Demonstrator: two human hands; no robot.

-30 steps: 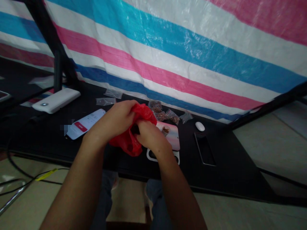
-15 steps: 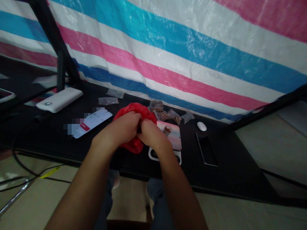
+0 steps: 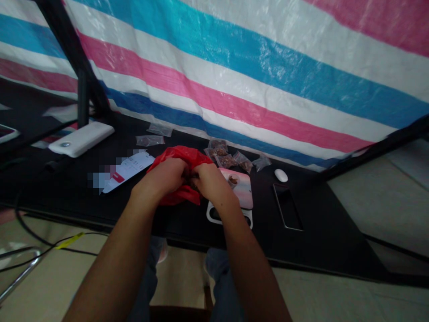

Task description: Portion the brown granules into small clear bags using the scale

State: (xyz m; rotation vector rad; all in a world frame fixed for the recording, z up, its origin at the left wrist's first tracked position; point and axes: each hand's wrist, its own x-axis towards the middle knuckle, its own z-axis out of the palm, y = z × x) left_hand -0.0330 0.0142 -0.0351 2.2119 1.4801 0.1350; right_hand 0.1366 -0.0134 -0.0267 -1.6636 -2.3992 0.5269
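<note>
Both of my hands meet over a red plastic bag on the black table. My left hand is closed on the bag's left side, and my right hand is closed on its right side, fingers tucked into the plastic. Just right of my right hand lies a small scale with a pink top, a small brown lump on it. Behind the bag sit several small clear bags of brown pieces.
A white power bank lies far left, a phone with a lit screen beside the bag, empty clear bags behind. A dark phone and white earbud case lie right. A striped tarp backs the table. Cables hang left.
My left hand dropped from the top of the bag to meet my right hand, and the red bag was pressed lower and flatter toward the table.
</note>
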